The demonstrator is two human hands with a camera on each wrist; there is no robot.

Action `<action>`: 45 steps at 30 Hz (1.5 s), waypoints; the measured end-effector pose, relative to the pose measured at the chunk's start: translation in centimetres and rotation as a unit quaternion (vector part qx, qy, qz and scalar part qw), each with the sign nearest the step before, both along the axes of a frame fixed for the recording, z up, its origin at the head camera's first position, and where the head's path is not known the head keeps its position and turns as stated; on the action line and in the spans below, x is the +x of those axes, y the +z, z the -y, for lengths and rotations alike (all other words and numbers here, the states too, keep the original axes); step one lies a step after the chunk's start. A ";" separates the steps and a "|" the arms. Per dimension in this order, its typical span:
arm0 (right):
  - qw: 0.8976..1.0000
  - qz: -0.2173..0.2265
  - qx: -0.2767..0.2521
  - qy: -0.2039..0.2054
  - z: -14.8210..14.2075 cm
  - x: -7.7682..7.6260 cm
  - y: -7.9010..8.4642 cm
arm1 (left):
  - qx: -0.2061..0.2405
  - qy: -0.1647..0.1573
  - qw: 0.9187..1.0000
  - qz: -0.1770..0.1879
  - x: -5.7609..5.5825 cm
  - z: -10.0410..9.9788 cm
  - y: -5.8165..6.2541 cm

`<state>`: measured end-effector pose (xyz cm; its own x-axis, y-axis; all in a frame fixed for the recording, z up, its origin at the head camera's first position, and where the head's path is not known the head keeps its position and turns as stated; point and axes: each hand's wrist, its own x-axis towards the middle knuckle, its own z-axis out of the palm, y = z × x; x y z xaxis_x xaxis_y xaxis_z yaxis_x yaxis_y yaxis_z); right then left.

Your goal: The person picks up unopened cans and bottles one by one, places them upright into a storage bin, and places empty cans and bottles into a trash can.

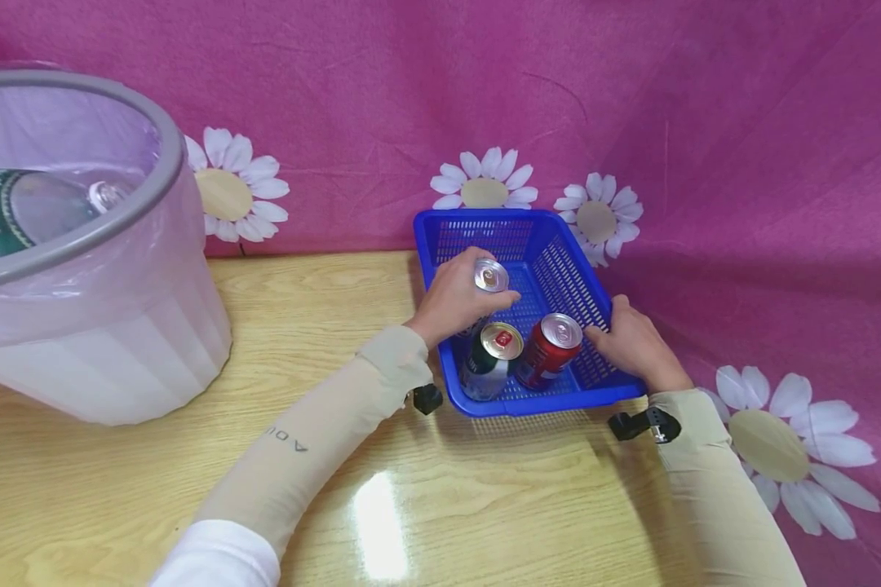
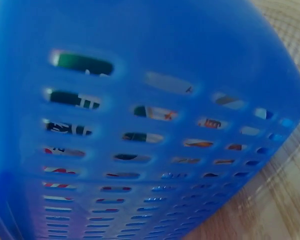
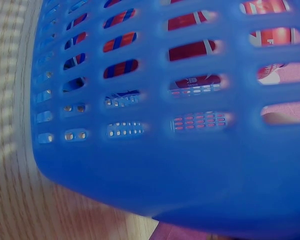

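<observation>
A blue plastic basket (image 1: pixel 536 403) with slotted walls sits on the table in the head view. My left hand (image 1: pixel 451 297) reaches over its left rim and grips a can (image 1: pixel 490 275), of which mostly the silver top shows. Just nearer stands a dark green and silver can (image 1: pixel 488 363) with a red tab. To its right is a red can (image 1: pixel 551 350), slightly tilted. At the right rim, my right hand (image 1: pixel 635 342) holds the basket's edge, its thumb inside. Both wrist views are filled by the basket's wall (image 2: pixel 190 40), with parts of cans behind the slots.
On the left stands a white bin (image 1: pixel 110 359) with a grey rim and clear liner. A plastic bottle (image 1: pixel 44 208) with a green label lies in it. Behind hangs a pink cloth (image 1: pixel 352 98) with daisies. The wooden table (image 1: pixel 323 326) lies beneath everything.
</observation>
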<state>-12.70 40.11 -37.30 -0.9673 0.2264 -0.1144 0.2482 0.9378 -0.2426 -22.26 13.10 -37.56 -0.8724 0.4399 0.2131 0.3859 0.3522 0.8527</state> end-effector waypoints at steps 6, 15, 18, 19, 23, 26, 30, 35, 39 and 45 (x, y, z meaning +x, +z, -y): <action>1.000 0.002 -0.003 -0.001 0.0 0.0 0.0 | -0.038 -0.007 0.999 -0.011 0.1 0.0 0.1; 1.000 -0.005 0.001 0.002 0.1 0.1 0.0 | -0.100 -0.017 0.994 -0.035 0.1 -0.2 0.3; 1.000 -0.007 0.001 0.003 0.1 0.1 0.0 | -0.111 -0.017 0.993 -0.037 0.1 -0.2 0.3; 1.000 -0.007 0.001 0.003 0.1 0.1 0.0 | -0.113 -0.018 0.993 -0.038 0.1 -0.2 0.3; 1.000 -0.005 0.001 0.003 0.1 0.1 0.0 | -0.123 -0.019 0.991 -0.045 0.1 -0.2 0.3; 1.000 -0.006 0.001 0.005 0.1 0.1 0.1 | -0.132 -0.021 0.990 -0.050 0.1 -0.2 0.3; 1.000 -0.007 0.001 0.005 0.1 0.1 0.1 | -0.140 -0.025 0.988 -0.055 0.1 -0.3 0.3; 1.000 -0.005 -0.001 0.004 0.0 0.1 0.1 | -0.152 -0.028 0.986 -0.055 0.0 -0.5 0.5; 1.000 -0.004 -0.002 0.007 0.0 0.1 0.1 | -0.157 -0.029 0.985 -0.066 -0.1 -0.5 0.4; 1.000 -0.007 0.001 0.010 0.0 0.1 0.0 | -0.160 -0.034 0.984 -0.067 0.0 -0.4 0.3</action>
